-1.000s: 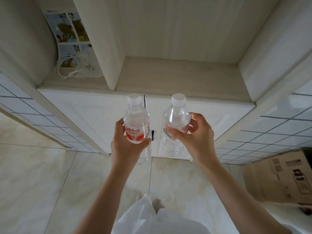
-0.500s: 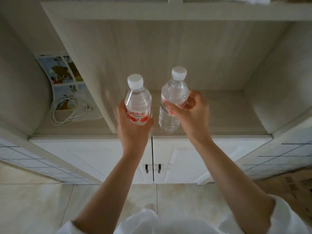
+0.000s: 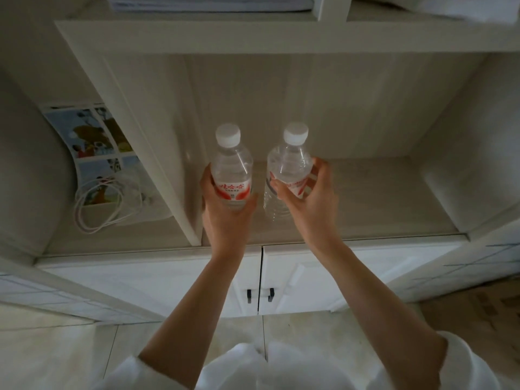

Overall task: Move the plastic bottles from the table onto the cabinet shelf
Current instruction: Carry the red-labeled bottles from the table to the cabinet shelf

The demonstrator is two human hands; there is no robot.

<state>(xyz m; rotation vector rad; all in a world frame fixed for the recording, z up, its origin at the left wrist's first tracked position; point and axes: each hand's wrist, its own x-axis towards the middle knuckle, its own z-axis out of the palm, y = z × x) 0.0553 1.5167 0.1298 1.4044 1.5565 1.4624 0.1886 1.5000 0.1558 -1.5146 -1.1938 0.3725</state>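
Two clear plastic bottles with white caps and red-and-white labels are held upright over the cabinet shelf (image 3: 380, 198). My left hand (image 3: 225, 218) is wrapped around the lower half of the left bottle (image 3: 231, 164). My right hand (image 3: 309, 198) grips the right bottle (image 3: 289, 161) at its label, tilted slightly to the left. Both bottles hang inside the wide open compartment, over the front part of the shelf board. Whether their bases touch the board is hidden by my hands.
A vertical divider (image 3: 157, 153) stands just left of the left bottle. The left compartment holds a curled picture sheet (image 3: 92, 133) and a coiled white cable (image 3: 101, 204). Closed white doors with dark handles (image 3: 259, 295) sit below the shelf. Another shelf edge (image 3: 253, 38) runs above.
Both hands have carried the bottles up from in front of the lower doors and forward into the open compartment. The view has tilted up, showing the upper shelf.
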